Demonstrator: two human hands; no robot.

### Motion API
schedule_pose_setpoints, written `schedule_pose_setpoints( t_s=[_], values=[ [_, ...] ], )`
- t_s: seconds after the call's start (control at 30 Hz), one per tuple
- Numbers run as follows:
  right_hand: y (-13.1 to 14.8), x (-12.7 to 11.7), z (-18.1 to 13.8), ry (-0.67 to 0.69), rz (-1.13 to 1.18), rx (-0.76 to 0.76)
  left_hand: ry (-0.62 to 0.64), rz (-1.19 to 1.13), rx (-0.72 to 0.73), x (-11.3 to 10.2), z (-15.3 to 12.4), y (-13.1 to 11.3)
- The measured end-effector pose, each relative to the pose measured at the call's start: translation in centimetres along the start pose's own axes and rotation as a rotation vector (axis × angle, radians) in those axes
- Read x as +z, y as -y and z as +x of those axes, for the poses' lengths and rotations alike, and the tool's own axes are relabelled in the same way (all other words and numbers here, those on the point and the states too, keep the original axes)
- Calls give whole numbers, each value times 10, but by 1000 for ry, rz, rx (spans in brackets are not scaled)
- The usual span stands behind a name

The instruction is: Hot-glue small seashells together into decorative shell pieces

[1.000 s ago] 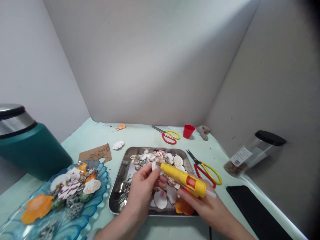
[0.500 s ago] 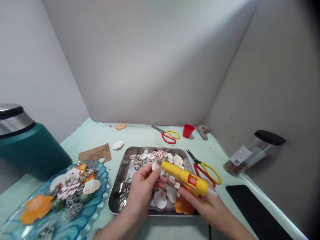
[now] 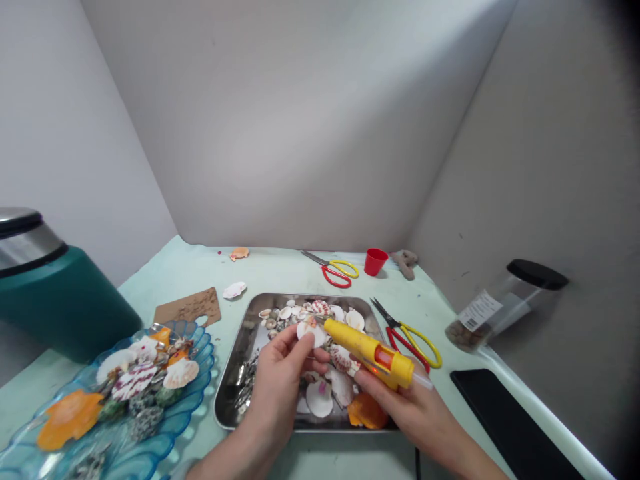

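Glue gun (image 3: 364,345), tip (image 3: 323,321) indistinct, perhaps against white shell (image 3: 315,332)

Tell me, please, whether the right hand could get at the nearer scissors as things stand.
Probably not straight away: the right hand holds the glue gun, though the nearer scissors lie close by with nothing seen on top.

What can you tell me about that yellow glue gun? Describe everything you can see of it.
The glue gun has a yellow, plastic-looking body, a reddish-orange part in an opening near the back and a small glowing light below. A translucent stick pokes out behind. The right hand grips it above the metal tray, nozzle pointing forward and left, close to the white shell in the left hand; whether they touch is unclear.
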State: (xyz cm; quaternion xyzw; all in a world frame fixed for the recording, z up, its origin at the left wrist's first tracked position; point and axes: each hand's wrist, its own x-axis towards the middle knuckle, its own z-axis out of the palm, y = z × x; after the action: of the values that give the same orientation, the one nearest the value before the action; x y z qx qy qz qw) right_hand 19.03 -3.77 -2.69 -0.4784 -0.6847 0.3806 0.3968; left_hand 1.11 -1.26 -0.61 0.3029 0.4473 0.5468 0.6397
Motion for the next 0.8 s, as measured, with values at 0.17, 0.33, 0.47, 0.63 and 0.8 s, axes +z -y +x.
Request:
schedule_pose_setpoints(
  t_s=[0.17,0.33,0.47,0.63,0.8],
  values=[
    [5,-2,1,3,9,27,-22,-32,5,-1,0,0],
    [7,-2,1,-15,-9,7,-24,-44,10,1,-1,-2],
    [6,-2,1,-13,-13,2,-26,-57,10,0,0,-1],
    [7,-2,1,-7,-6,13,-10,-59,-2,-1,1,-1],
    [9,-2,2,1,6,20,-6,-37,-5,-1,0,-1]
  ],
)
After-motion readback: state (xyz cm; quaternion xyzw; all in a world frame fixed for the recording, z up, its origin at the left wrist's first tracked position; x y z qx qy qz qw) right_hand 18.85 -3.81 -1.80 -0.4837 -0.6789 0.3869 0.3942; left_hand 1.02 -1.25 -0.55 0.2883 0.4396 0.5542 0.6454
